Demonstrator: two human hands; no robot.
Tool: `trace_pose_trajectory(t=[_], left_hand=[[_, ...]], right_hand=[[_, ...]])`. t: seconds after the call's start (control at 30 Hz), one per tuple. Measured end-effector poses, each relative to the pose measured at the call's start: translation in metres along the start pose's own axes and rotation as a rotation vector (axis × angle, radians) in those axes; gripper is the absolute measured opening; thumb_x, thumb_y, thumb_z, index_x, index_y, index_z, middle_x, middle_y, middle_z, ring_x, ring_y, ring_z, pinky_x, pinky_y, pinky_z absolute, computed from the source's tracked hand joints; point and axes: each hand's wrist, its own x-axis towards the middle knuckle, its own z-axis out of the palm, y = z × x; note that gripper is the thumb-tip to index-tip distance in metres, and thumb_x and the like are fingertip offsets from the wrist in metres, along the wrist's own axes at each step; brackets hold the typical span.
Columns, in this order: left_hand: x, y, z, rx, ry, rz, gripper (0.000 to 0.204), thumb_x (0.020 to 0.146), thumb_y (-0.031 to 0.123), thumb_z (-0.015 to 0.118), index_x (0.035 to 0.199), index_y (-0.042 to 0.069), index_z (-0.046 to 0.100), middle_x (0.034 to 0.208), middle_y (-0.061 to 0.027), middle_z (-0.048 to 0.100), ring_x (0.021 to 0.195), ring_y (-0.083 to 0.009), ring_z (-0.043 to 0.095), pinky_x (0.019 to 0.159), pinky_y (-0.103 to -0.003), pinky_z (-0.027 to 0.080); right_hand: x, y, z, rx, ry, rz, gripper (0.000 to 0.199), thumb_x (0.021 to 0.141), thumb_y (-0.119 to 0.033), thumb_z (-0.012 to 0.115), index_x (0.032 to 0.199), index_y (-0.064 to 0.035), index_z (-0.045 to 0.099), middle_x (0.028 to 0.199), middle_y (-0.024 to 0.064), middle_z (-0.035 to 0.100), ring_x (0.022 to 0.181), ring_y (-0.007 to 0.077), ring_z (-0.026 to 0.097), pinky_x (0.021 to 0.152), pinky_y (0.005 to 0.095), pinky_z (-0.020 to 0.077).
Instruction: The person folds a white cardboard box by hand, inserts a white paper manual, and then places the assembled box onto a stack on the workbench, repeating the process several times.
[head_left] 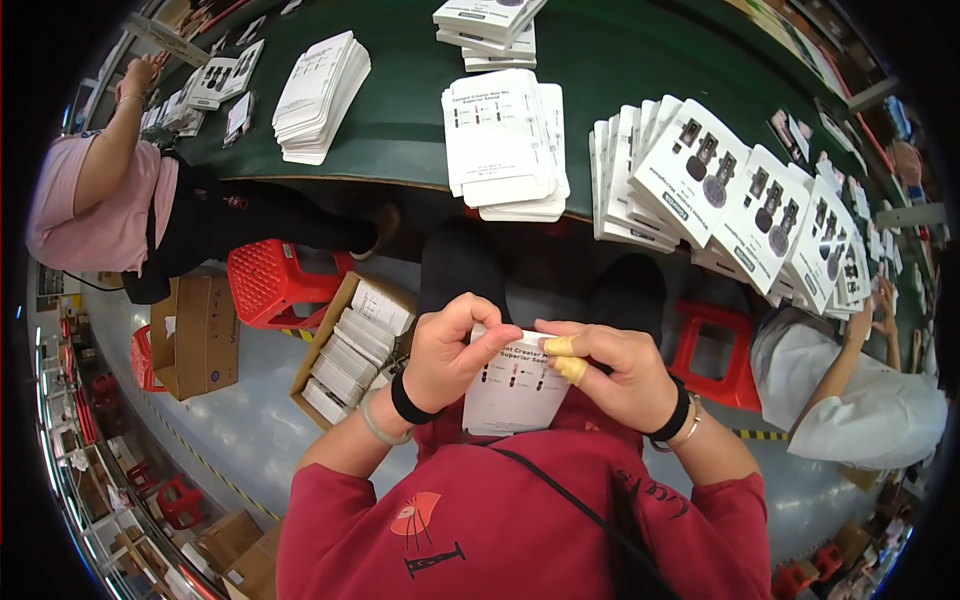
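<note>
Above my lap I hold a white printed flat carton (520, 395) with small dark product pictures. My left hand (455, 350) pinches its upper left edge between thumb and fingers. At the upper right edge, my right hand (620, 375) grips it too, yellow tape wrapped around a finger and the thumb. Straight ahead on the green table (410, 120) lies a stack of similar white cartons (495, 150) at the near edge. To its right spreads a fanned pile of white cartons (720, 200) with microphone pictures, partly overhanging the edge.
More carton stacks stand at the left (320, 95) and farther back (488, 35). Left of my knees, an open cardboard box (305, 400) holds several small white boxes. Red stools (280, 285) stand on both sides. A person in pink (95, 200) and one in white (860, 390) flank me.
</note>
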Motion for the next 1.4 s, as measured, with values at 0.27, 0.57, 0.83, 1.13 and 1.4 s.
trace_pose_trajectory(t=[0.27, 0.57, 0.83, 1.13, 1.4], left_hand=[[0.04, 0.044, -0.074, 0.341, -0.144, 0.134, 0.029, 0.085, 0.001, 0.075, 0.113, -0.001, 0.068, 0.098, -0.0112, 0.069, 0.083, -0.0202, 0.066, 0.072, -0.03, 0.052], [0.109, -0.076, -0.149, 0.817, 0.551, 0.409, 0.029, 0.084, 0.0, 0.074, 0.113, 0.002, 0.069, 0.115, -0.0153, 0.068, 0.103, -0.0321, 0.067, 0.091, -0.037, 0.053], [0.125, -0.081, -0.083, 0.882, 0.522, 0.154, 0.027, 0.089, 0.021, 0.074, 0.109, 0.003, 0.07, 0.107, -0.0151, 0.069, 0.094, -0.0307, 0.067, 0.08, -0.037, 0.052], [0.176, -0.071, -0.057, 0.511, 0.283, -0.265, 0.028, 0.096, 0.021, 0.067, 0.105, -0.006, 0.065, 0.093, -0.016, 0.067, 0.078, -0.0228, 0.064, 0.072, -0.032, 0.05], [0.091, -0.023, -0.012, 0.003, 0.344, 0.126, 0.015, 0.1, 0.008, 0.059, 0.11, -0.002, 0.058, 0.092, -0.0072, 0.064, 0.083, -0.0104, 0.058, 0.073, -0.027, 0.049]], right_hand=[[0.01, -0.012, 0.007, 0.219, 0.244, 0.175, 0.025, 0.093, 0.001, 0.064, 0.117, 0.0011, 0.069, 0.113, 0.0159, 0.072, 0.105, 0.0252, 0.071, 0.089, 0.0311, 0.0557], [0.01, -0.001, -0.002, -0.003, -0.17, 0.176, 0.026, 0.095, -0.006, 0.062, 0.119, -0.0009, 0.069, 0.105, 0.0132, 0.073, 0.091, 0.0236, 0.071, 0.082, 0.0315, 0.0557], [0.01, 0.008, -0.004, -0.065, -0.229, 0.217, 0.026, 0.096, -0.009, 0.06, 0.119, -0.0017, 0.069, 0.1, 0.0129, 0.072, 0.089, 0.0254, 0.071, 0.08, 0.0322, 0.0555], [0.031, 0.006, -0.006, -0.087, -0.206, 0.066, 0.024, 0.095, -0.006, 0.061, 0.118, -0.0016, 0.068, 0.096, 0.0129, 0.071, 0.086, 0.0252, 0.07, 0.078, 0.033, 0.0554], [0.049, -0.006, -0.025, -0.387, 0.316, -0.201, 0.026, 0.09, -0.004, 0.068, 0.115, -0.0015, 0.067, 0.109, 0.0138, 0.067, 0.085, 0.0272, 0.066, 0.075, 0.0332, 0.0546]])
